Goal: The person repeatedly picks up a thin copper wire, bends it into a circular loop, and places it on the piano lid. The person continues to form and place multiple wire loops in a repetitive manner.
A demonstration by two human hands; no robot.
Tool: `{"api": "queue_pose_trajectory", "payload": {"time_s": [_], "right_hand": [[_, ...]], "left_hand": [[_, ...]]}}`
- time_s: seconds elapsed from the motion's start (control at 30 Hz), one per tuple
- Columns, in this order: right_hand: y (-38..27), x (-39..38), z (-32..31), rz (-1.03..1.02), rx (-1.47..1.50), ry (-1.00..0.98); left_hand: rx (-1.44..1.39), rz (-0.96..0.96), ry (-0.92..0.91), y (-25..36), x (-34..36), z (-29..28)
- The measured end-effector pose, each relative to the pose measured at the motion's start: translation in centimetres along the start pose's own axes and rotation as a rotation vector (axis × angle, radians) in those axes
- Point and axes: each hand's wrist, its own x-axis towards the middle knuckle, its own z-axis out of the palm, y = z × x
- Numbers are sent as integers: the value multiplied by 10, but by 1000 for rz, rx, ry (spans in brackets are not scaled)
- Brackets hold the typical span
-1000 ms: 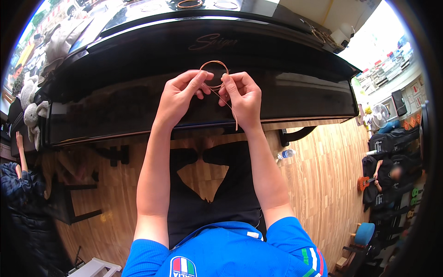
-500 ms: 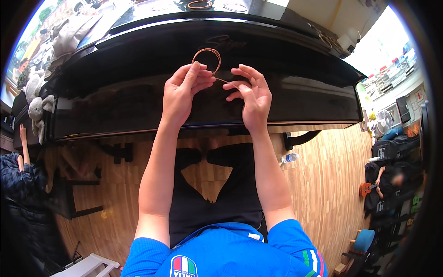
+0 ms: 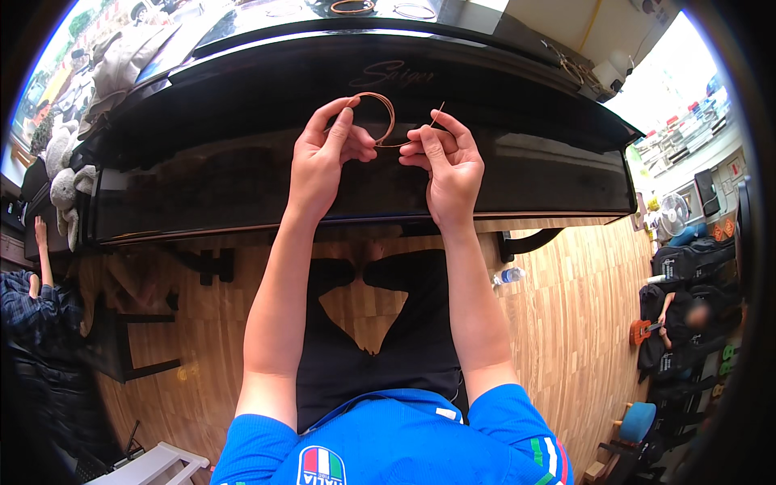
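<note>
A thin coil of copper-coloured wire point(image 3: 391, 113) is held up in front of a black piano point(image 3: 242, 178). My left hand point(image 3: 325, 149) pinches the coil's left side between thumb and fingers. From the coil's lower right, a loose length of the wire runs across to my right hand point(image 3: 444, 158). There, the thumb presses it against the fingers, and its free end sticks up past the fingertips. Both forearms reach forward over my lap.
More wire coils point(image 3: 352, 7) lie on top of the piano, with a grey plush toy point(image 3: 63, 190) at its left end. A plastic bottle point(image 3: 509, 276) lies on the wooden floor. One person sits at left; another at right holds a small guitar-like instrument point(image 3: 640, 332).
My right hand has closed its fingers on the loose wire, and the wire's end now points up. My left hand and the coil have shifted slightly right and down.
</note>
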Motion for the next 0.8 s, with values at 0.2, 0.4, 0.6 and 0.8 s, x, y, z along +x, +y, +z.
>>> {"api": "queue_pose_trajectory", "payload": {"time_s": [0.2, 0.4, 0.6, 0.8], "right_hand": [[2, 1, 0, 34, 6, 58], [4, 0, 0, 96, -105, -45], [7, -1, 1, 83, -154, -94], [6, -1, 2, 63, -201, -108]], "left_hand": [[109, -5, -42, -1, -2, 1], [175, -1, -52, -3, -4, 4], [211, 26, -27, -2, -4, 5], [248, 31, -9, -2, -4, 5]]}}
